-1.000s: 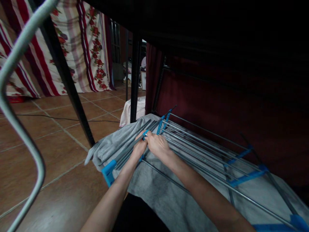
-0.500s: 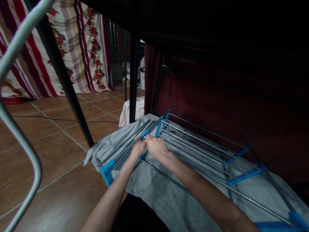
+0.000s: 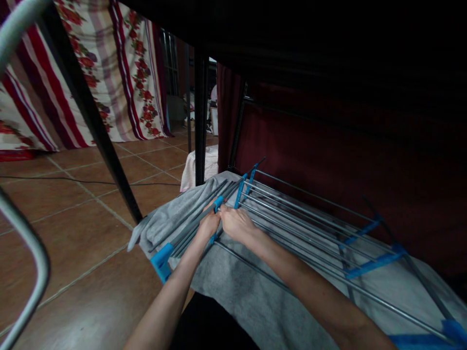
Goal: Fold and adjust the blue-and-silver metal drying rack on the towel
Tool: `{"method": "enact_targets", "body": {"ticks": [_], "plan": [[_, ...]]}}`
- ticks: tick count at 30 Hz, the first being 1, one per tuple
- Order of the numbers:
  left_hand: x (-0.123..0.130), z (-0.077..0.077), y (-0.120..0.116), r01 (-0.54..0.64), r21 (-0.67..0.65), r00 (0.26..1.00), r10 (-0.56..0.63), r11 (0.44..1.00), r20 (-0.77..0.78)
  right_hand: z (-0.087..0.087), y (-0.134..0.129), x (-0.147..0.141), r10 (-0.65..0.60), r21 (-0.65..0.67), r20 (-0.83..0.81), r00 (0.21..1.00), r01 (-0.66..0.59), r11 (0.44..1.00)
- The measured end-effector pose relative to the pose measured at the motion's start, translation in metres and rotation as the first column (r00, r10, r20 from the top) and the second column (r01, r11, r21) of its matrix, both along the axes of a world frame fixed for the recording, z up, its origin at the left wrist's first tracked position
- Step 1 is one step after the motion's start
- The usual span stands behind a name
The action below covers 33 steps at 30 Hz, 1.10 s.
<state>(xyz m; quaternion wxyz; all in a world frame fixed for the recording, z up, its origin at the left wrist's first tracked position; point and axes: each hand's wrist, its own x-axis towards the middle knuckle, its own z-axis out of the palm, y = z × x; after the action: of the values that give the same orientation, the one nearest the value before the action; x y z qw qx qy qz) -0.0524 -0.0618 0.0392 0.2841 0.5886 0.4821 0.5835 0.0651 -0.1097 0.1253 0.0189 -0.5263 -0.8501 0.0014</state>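
A metal rack with grey rods and blue plastic joints lies on a grey cloth. My left hand is closed around grey rods near a blue connector; its fingertips are partly hidden behind them. Right beside it, my right hand has its fingers closed at the rod end by the same connector. Another blue corner piece is at the rack's left end, left of my left forearm.
Black metal posts and a slanted black bar stand at the left. A pale curved tube crosses the left edge. Dark red fabric hangs behind the rack. A black cable runs over the tiled floor.
The pale tube has shifted left in the view. Both hands keep their hold at the blue connector, and the rack's right end appears slightly farther right.
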Motion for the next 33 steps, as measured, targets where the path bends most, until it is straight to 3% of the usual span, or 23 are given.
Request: {"method": "enact_targets", "body": {"ticks": [3,18,27,33], "plan": [[0.000,0.004,-0.003,0.048,-0.035,0.999,-0.048,0.998,-0.013,0.002,0.000,0.000,-0.001,-0.017,0.008,1.000,0.001,1.000],[0.000,0.008,-0.011,0.042,-0.056,0.999,-0.043,0.998,-0.030,0.005,0.002,0.005,0.001,-0.069,-0.046,0.999,-0.004,0.998],[0.003,-0.001,-0.006,0.029,-0.042,0.998,-0.031,0.999,-0.053,0.001,0.002,0.003,-0.010,-0.034,-0.045,0.999,0.008,0.999],[0.002,0.003,-0.004,0.038,-0.046,0.997,-0.041,0.998,-0.061,0.005,-0.005,0.005,-0.053,0.010,-0.056,0.997,0.053,0.999]]}}
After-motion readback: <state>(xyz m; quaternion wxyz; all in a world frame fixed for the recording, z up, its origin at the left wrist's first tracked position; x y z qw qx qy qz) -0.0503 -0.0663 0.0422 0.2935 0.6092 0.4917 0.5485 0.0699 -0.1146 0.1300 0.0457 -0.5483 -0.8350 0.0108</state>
